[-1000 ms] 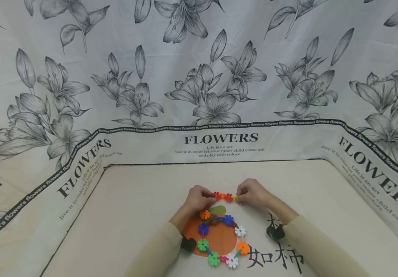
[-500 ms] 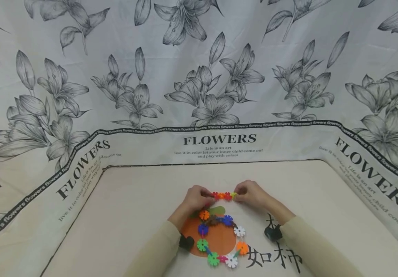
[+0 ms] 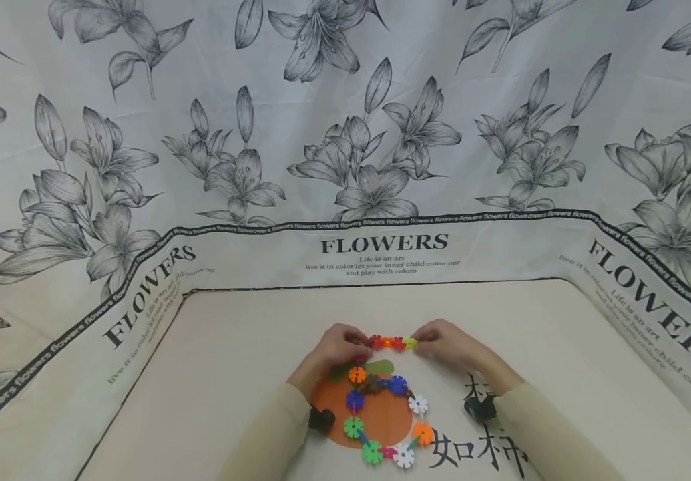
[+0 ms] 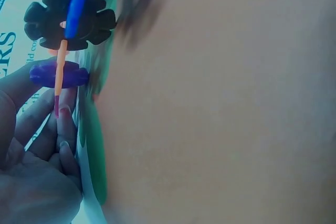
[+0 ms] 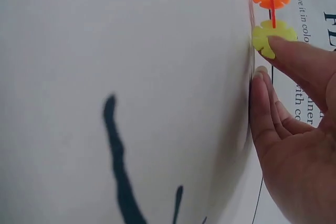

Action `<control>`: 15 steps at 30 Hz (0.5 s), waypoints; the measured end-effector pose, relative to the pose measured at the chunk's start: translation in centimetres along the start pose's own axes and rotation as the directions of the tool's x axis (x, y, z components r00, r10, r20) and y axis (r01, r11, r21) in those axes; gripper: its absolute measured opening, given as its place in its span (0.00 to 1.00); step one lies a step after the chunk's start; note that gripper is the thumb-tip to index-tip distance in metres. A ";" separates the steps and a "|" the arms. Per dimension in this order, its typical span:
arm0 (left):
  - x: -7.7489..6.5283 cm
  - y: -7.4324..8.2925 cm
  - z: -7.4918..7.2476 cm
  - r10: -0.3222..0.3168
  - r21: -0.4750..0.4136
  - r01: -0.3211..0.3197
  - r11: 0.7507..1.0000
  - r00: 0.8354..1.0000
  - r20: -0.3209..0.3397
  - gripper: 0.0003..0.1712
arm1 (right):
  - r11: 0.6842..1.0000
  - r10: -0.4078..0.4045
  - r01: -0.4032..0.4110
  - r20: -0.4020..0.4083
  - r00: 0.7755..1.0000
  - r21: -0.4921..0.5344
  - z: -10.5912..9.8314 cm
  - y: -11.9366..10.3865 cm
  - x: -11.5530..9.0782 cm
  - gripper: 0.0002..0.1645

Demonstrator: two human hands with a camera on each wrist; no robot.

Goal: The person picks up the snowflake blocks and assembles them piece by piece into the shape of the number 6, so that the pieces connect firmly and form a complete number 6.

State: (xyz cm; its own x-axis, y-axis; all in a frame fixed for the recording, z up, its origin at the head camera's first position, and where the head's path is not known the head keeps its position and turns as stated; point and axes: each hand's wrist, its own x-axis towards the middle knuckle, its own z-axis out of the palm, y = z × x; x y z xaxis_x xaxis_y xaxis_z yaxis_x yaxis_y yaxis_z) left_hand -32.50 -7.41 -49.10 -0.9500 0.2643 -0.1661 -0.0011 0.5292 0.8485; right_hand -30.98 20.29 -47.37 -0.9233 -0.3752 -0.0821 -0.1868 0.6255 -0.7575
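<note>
A chain of interlocking plastic snowflake discs (image 3: 354,427) in several colours lies in a loop on the cloth. Its upper stretch of red, orange and yellow discs (image 3: 388,343) spans between both hands. At the left end of that stretch, my left hand (image 3: 339,345) pinches the chain; in the left wrist view the disc (image 4: 58,74) by its fingers looks purple, with tinted colours. On the other end, my right hand (image 3: 450,344) pinches the yellow disc (image 5: 273,38) between thumb and fingers. Its thumb lies on the disc's face in the right wrist view.
A cream cloth (image 3: 249,347) with a printed orange persimmon (image 3: 387,417) and black characters (image 3: 477,447) covers the work surface. Beyond it, a fabric wall with flower prints (image 3: 375,153) rises at the back and sides.
My right hand has shifted slightly to the right, and more of the yellow disc shows beside its fingertips. The left hand and the loop stay nearly where they were; the view wobbles a little.
</note>
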 end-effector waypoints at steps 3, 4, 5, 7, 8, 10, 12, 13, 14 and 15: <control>0.0 -0.1 -0.2 -0.004 0.012 0.004 1.000 1.000 -0.006 0.12 | 0.999 -0.009 0.009 -0.012 1.000 -0.032 0.1 -0.4 0.3 0.11; 0.1 -0.1 -0.3 -0.002 0.011 0.002 1.000 1.000 -0.006 0.12 | 0.999 -0.014 0.013 -0.009 1.000 -0.040 0.1 -0.5 0.4 0.10; 0.1 -0.1 -0.3 0.003 0.011 -0.003 1.000 1.000 -0.006 0.12 | 0.999 -0.016 0.015 -0.005 1.000 -0.052 0.1 -0.6 0.5 0.10; 0.1 0.0 -0.4 0.010 0.002 -0.010 1.000 1.000 -0.010 0.11 | 0.997 -0.023 0.023 -0.004 1.000 -0.072 0.1 -0.7 0.8 0.09; 0.2 0.0 -0.5 0.012 0.000 -0.012 1.000 1.000 -0.013 0.11 | 0.997 -0.026 0.025 -0.005 1.000 -0.078 0.0 -0.8 0.9 0.09; 0.2 0.1 -0.7 0.018 -0.006 -0.018 1.000 0.999 -0.028 0.11 | 0.996 -0.030 0.030 -0.008 1.000 -0.081 0.0 -0.8 1.3 0.09; 0.3 0.2 -0.8 0.021 0.006 -0.020 1.000 0.999 -0.043 0.11 | 0.997 -0.027 0.026 -0.011 1.000 -0.078 0.0 -1.0 1.6 0.09; 0.3 0.3 -0.9 0.022 0.013 -0.021 1.000 0.999 -0.047 0.11 | 0.997 -0.023 0.022 -0.012 1.000 -0.077 0.0 -1.0 1.7 0.09; 0.3 0.3 -1.0 0.023 0.019 -0.022 1.000 0.998 -0.050 0.12 | 0.996 -0.027 0.027 -0.009 1.000 -0.080 0.0 -1.0 1.7 0.09; 0.3 0.4 -1.0 0.025 0.025 -0.024 0.999 0.998 -0.049 0.12 | 0.997 -0.027 0.027 -0.008 1.000 -0.079 0.0 -1.1 1.7 0.10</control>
State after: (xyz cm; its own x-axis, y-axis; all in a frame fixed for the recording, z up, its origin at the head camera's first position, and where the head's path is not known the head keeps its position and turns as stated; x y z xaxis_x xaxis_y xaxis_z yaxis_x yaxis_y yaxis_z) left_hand -33.12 -7.96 -48.34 -0.9639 0.2378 -0.1197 0.0295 0.5423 0.8397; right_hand -32.40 18.97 -46.65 -0.9205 -0.3868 -0.0561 -0.2374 0.6674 -0.7059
